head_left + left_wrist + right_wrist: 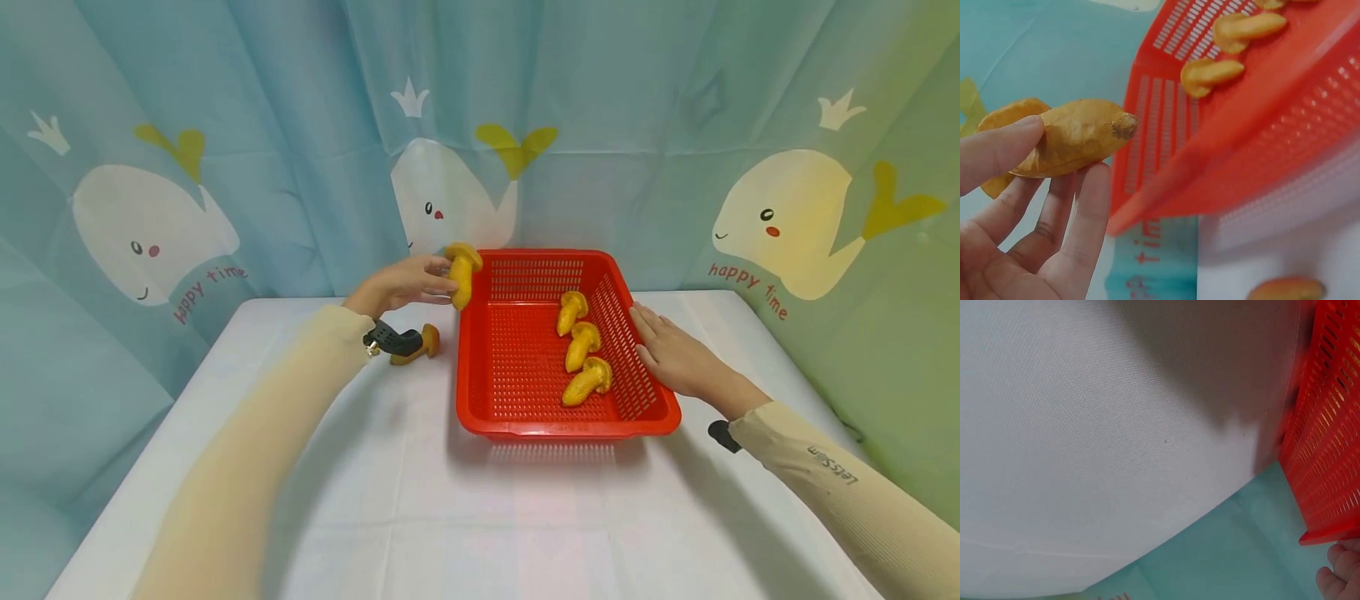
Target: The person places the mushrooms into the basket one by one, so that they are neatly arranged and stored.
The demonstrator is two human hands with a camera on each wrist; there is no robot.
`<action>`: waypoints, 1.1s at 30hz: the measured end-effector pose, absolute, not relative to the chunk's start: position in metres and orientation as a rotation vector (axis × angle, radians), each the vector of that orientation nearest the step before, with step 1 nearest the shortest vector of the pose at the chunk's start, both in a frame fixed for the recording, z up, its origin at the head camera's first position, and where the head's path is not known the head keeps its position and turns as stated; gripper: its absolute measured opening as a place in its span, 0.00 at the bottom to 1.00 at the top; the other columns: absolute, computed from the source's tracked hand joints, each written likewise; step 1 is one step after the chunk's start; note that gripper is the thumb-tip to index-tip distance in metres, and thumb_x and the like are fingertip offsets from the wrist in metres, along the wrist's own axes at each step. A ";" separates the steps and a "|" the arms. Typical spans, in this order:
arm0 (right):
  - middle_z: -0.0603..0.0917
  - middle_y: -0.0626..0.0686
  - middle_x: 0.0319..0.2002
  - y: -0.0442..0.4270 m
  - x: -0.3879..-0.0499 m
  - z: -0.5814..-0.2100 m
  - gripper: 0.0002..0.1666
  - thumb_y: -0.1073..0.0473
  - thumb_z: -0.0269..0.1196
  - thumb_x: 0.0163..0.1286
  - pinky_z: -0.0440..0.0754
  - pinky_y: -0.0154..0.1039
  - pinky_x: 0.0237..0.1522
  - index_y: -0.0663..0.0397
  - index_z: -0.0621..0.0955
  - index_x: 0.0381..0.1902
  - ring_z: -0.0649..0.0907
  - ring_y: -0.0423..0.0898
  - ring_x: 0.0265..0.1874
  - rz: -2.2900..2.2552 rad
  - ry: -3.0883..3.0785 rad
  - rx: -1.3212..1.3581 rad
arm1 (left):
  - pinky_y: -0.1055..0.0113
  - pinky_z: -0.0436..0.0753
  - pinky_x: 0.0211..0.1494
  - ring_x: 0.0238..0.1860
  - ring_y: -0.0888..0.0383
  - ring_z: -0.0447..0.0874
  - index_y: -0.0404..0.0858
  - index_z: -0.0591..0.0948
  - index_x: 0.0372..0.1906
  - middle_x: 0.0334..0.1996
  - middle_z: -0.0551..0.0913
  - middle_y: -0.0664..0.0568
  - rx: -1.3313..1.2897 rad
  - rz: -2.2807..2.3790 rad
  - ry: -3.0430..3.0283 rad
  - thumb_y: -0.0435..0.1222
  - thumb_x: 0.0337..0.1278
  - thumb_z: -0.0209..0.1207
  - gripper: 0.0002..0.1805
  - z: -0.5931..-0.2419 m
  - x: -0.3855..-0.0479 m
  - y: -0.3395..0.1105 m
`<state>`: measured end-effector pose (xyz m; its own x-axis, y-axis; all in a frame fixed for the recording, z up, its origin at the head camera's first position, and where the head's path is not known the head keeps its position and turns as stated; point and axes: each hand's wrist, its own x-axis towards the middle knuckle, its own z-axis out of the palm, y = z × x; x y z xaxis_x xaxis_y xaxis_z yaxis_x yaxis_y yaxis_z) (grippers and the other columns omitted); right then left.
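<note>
My left hand (420, 281) pinches a yellow mushroom (462, 279) between thumb and fingers, at the left rim of a red basket (517, 429). In the left wrist view the mushroom's stem tip (1124, 125) points toward the basket. Three more yellow mushrooms (587, 382) lie inside the basket on its right side. Another mushroom (429, 340) lies on the table beneath my left wrist, partly hidden by the black wrist strap. With fingers extended, my right hand (678, 354) rests against the basket's right rim; the right wrist view shows only its fingertips (1341, 575) there.
A white cloth covers the table (525, 533). Behind and beside it hang blue-green curtains (622, 100) with printed whales; the basket's far side stands close to the back curtain.
</note>
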<state>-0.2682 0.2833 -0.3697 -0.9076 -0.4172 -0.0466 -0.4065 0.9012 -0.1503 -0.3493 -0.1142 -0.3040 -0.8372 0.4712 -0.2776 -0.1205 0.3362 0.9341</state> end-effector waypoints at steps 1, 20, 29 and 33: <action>0.46 0.67 0.73 0.283 -0.268 -0.369 0.38 0.53 0.43 0.74 0.48 0.62 0.71 0.68 0.45 0.72 0.49 0.64 0.72 -0.209 2.987 -0.647 | 0.52 0.69 0.67 0.62 0.41 0.70 0.31 0.59 0.69 0.62 0.66 0.37 0.304 1.531 2.087 0.31 0.64 0.53 0.30 -0.303 -0.350 -0.110; 0.48 0.67 0.73 0.284 -0.267 -0.371 0.38 0.55 0.44 0.74 0.49 0.62 0.71 0.69 0.46 0.72 0.51 0.64 0.72 -0.227 2.999 -0.652 | 0.57 0.71 0.67 0.58 0.46 0.72 0.31 0.60 0.68 0.58 0.70 0.40 0.223 1.486 2.059 0.28 0.61 0.54 0.31 -0.318 -0.376 -0.037; 0.47 0.67 0.73 0.284 -0.267 -0.371 0.38 0.54 0.44 0.73 0.49 0.62 0.71 0.68 0.45 0.72 0.50 0.63 0.72 -0.220 3.003 -0.640 | 0.59 0.74 0.63 0.56 0.48 0.75 0.32 0.65 0.66 0.59 0.72 0.41 0.185 1.421 2.069 0.30 0.61 0.55 0.28 -0.331 -0.389 -0.008; 0.48 0.67 0.73 0.283 -0.267 -0.373 0.37 0.55 0.43 0.74 0.50 0.60 0.71 0.69 0.46 0.72 0.51 0.63 0.72 -0.203 3.019 -0.653 | 0.59 0.75 0.63 0.58 0.48 0.74 0.32 0.64 0.67 0.63 0.69 0.42 0.148 1.387 2.077 0.30 0.60 0.57 0.30 -0.338 -0.394 0.002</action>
<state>-0.2672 0.2830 -0.3727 -0.9100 -0.4141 -0.0177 -0.4081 0.9025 -0.1375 -0.3942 0.0018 -0.3376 -0.7958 0.4195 -0.4368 -0.2428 0.4398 0.8647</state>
